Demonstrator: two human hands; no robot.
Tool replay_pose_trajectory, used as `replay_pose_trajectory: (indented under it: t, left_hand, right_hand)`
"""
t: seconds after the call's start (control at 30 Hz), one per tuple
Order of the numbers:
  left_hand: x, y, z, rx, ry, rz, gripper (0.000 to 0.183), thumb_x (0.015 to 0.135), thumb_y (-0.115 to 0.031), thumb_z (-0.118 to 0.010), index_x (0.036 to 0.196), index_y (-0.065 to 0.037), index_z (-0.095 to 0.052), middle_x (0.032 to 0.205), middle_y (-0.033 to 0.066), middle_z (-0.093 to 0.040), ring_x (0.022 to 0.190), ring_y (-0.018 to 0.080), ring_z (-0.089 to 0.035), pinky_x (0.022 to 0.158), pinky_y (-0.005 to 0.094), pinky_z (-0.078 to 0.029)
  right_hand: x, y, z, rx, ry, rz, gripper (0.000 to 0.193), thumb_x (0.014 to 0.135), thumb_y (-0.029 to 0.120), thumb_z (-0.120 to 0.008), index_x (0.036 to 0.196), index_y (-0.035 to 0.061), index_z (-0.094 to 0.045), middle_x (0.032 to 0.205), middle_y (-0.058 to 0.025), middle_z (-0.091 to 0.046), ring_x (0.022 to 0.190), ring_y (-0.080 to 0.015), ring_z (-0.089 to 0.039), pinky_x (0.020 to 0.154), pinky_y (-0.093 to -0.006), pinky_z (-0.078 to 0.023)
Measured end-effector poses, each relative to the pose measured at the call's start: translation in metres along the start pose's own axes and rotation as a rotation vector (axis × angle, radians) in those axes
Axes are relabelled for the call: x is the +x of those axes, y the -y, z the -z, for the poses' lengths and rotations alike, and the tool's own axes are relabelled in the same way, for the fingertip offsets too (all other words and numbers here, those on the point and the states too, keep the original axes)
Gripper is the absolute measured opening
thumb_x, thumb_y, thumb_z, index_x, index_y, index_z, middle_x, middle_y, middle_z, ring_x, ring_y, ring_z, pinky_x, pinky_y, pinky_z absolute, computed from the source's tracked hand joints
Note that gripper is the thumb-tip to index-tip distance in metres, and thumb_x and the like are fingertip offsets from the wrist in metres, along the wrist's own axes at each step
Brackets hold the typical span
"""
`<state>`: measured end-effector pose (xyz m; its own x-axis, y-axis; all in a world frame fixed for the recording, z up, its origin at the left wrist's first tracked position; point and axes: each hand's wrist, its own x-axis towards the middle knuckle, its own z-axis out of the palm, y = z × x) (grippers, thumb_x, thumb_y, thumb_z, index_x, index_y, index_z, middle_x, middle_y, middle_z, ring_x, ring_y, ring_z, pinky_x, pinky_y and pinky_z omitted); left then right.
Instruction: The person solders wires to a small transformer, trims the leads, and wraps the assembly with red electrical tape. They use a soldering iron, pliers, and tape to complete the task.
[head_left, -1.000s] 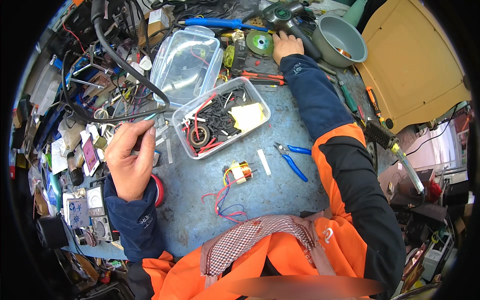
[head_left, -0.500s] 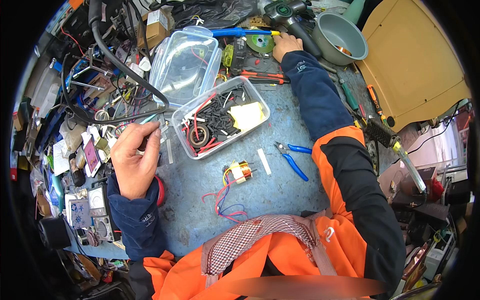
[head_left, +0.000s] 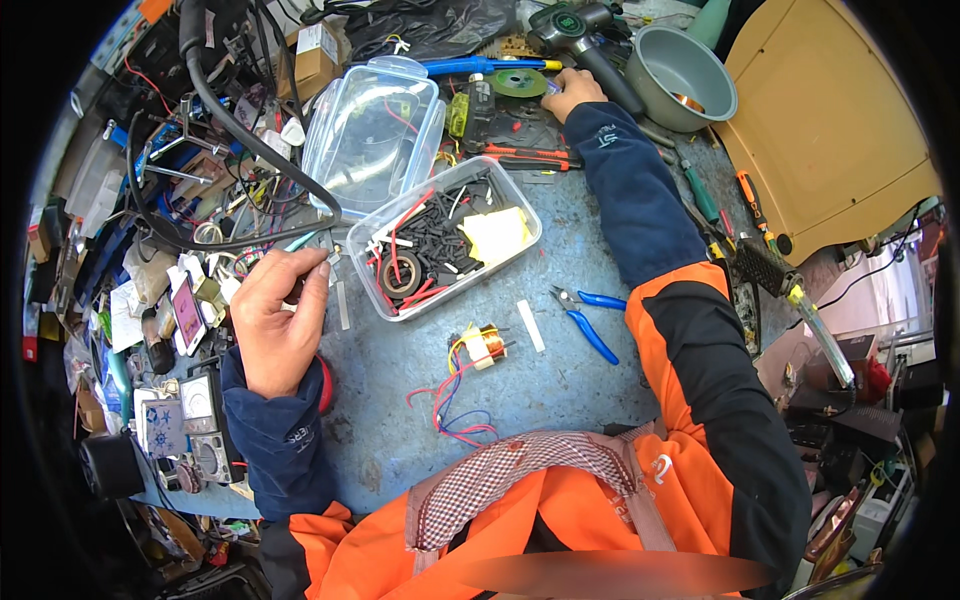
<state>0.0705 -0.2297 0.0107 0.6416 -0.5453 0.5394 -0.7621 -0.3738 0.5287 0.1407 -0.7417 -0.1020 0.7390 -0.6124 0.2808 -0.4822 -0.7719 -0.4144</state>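
At the far side of the bench my right hand (head_left: 578,92) has its fingers curled down beside a green disc (head_left: 517,83). A small bluish-purple bit shows at its fingertips, too small to name. My left hand (head_left: 280,318) hovers over the left of the bench, thumb and forefinger drawn together; whatever they hold, if anything, is hidden. Between the hands stands an open clear plastic box (head_left: 440,292) of black, red and white tubing pieces, with a roll of tape (head_left: 401,274) inside. Nearer me lies a small wound coil (head_left: 487,345) with red, blue and yellow wires.
Blue-handled cutters (head_left: 592,335) and a white strip (head_left: 530,326) lie right of the coil. A clear lid (head_left: 370,135) leans behind the box. A grey pot (head_left: 680,75) stands far right, near screwdrivers (head_left: 752,200). A black cable (head_left: 240,125) arches over clutter at left.
My right fingers have curled down more, and a bluish-purple bit now shows at their tips. The green disc looks slightly shifted away. My left hand stays nearly in place.
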Motion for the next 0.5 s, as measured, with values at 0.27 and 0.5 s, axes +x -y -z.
replay_pose_trajectory:
  t: [0.27,0.5]
  left_hand:
    - [0.003,-0.003,0.002,-0.029,-0.007,-0.015,0.012,0.094,0.004,-0.075,0.106,0.004,-0.077,0.083,0.0086,-0.068,0.068,0.0143,-0.061,0.063,0.0289,-0.048]
    - [-0.002,-0.014,0.015,-0.027,-0.074,-0.015,0.011,0.094,0.003,-0.075,0.105,0.003,-0.077,0.082,0.0078,-0.067,0.066,0.0131,-0.058,0.061,0.0288,-0.045]
  right_hand:
    - [0.032,-0.051,-0.019,0.662,-0.455,-0.147,0.031,0.093,0.018,-0.068,0.115,-0.0031,-0.073,0.094,-0.0209,-0.077,0.07,-0.0281,-0.077,0.062,-0.038,-0.06]
    - [-0.015,-0.007,0.055,1.395,-0.223,-0.422,0.031,0.105,0.016,-0.065,0.128,-0.005,-0.061,0.098,-0.0168,-0.073,0.075,-0.0232,-0.074,0.055,-0.0318,-0.057]
